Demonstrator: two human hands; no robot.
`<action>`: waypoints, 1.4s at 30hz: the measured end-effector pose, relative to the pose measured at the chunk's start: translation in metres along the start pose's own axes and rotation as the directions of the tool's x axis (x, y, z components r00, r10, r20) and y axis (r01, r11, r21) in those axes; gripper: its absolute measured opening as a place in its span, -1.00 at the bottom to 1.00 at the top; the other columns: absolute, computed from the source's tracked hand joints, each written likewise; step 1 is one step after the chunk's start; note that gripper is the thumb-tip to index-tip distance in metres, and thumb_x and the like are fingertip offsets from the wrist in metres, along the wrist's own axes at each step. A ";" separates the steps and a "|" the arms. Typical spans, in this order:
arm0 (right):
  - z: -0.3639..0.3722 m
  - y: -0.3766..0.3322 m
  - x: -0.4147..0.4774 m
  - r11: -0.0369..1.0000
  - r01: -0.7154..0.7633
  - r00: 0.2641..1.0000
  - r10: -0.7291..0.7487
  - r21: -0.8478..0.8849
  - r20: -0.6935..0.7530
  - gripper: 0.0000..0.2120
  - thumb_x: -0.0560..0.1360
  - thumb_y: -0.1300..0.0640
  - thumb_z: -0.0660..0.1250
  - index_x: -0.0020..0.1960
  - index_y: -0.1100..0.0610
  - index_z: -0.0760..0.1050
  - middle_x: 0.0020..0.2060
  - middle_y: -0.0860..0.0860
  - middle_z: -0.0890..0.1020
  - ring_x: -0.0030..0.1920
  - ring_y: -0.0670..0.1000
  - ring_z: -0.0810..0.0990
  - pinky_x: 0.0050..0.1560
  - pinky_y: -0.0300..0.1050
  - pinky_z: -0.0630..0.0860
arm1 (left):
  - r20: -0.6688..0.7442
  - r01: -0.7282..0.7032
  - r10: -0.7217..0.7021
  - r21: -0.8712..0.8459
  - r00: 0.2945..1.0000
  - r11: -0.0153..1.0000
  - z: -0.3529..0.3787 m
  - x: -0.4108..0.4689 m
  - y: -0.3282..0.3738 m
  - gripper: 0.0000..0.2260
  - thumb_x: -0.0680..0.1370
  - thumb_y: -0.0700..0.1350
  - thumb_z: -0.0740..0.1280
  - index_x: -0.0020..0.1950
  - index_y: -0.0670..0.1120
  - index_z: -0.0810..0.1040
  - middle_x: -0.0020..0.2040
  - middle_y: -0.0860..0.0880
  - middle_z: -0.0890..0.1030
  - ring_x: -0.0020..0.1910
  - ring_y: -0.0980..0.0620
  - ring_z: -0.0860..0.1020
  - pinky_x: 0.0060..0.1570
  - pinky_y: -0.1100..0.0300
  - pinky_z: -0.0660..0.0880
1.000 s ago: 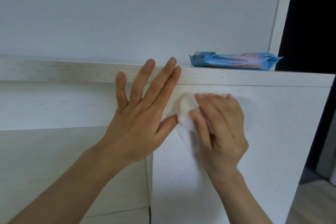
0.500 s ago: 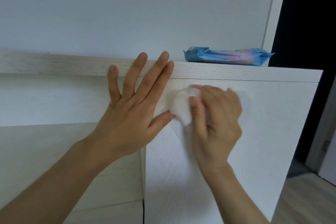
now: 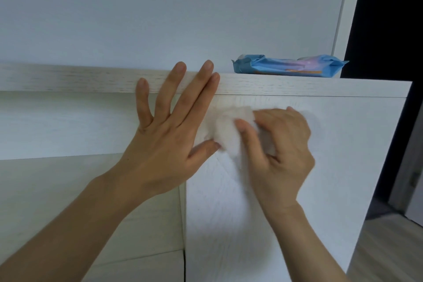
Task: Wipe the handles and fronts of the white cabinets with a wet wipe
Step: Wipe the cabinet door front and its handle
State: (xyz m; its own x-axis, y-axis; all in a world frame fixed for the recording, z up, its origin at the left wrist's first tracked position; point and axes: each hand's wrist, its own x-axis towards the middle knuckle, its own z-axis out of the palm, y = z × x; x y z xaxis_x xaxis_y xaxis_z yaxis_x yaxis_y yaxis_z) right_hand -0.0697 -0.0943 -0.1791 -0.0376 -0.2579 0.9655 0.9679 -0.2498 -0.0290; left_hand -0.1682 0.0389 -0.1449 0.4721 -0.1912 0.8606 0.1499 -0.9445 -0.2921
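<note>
A white cabinet door [image 3: 332, 167] stands open toward me at the right. My right hand [image 3: 281, 144] grips a bunched white wet wipe [image 3: 229, 130] and presses it against the door's front near its top left corner. My left hand [image 3: 169, 130] lies flat with spread, straight fingers over the door's left edge, fingertips reaching the cabinet's pale wood top edge [image 3: 68, 80]. Its thumb touches the wipe. No handle is visible.
A blue pack of wet wipes [image 3: 288, 67] lies on the cabinet top at the right. Inside the open cabinet, white panels [image 3: 57, 178] show at the left. A plain wall rises behind; a dark doorway [image 3: 393, 30] and wood floor [image 3: 389, 247] are at the right.
My right hand has curled tighter round the wipe and shifted it slightly on the door front. The left hand keeps its flat hold at the door's edge.
</note>
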 end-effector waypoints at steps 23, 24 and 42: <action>-0.012 0.007 0.002 1.000 -0.014 1.000 0.014 -0.013 0.018 -0.70 0.54 0.01 0.31 -0.10 0.27 0.60 -0.15 0.02 0.60 -0.04 -0.04 0.54 0.27 -0.07 0.37 | 0.219 -0.049 0.108 -0.257 0.970 0.965 -0.030 -0.005 -0.010 -0.16 0.48 0.47 -0.24 0.58 -0.07 -0.05 0.57 0.08 -0.12 0.52 0.08 -0.23 0.39 0.09 -0.40; -0.006 0.001 0.002 1.000 0.001 0.999 -0.001 -0.014 0.032 -0.70 0.55 0.02 0.30 -0.10 0.27 0.60 -0.15 0.05 0.62 -0.04 -0.03 0.54 0.28 -0.07 0.35 | 0.217 -0.053 0.111 -0.257 0.970 0.965 -0.030 -0.006 -0.010 -0.16 0.48 0.47 -0.24 0.58 -0.07 -0.05 0.57 0.08 -0.12 0.52 0.08 -0.22 0.39 0.08 -0.39; -0.017 0.011 0.005 0.994 0.079 0.994 -0.073 -0.074 0.077 -0.68 0.54 -0.02 0.32 -0.07 0.25 0.61 -0.13 0.07 0.65 -0.01 -0.04 0.55 0.28 -0.09 0.38 | 0.208 -0.055 0.108 -0.249 0.972 0.967 -0.026 -0.006 -0.009 -0.21 0.53 0.42 -0.24 0.57 -0.09 -0.02 0.58 0.06 -0.08 0.53 0.05 -0.20 0.40 0.07 -0.40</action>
State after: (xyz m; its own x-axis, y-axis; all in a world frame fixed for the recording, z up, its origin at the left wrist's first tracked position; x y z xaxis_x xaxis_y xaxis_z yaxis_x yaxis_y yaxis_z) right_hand -0.0630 -0.1139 -0.1791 -0.0893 -0.1665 0.9820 0.9409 -0.3376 0.0283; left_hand -0.1952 0.0418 -0.1368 0.6556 -0.2329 0.7183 -0.0975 -0.9694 -0.2254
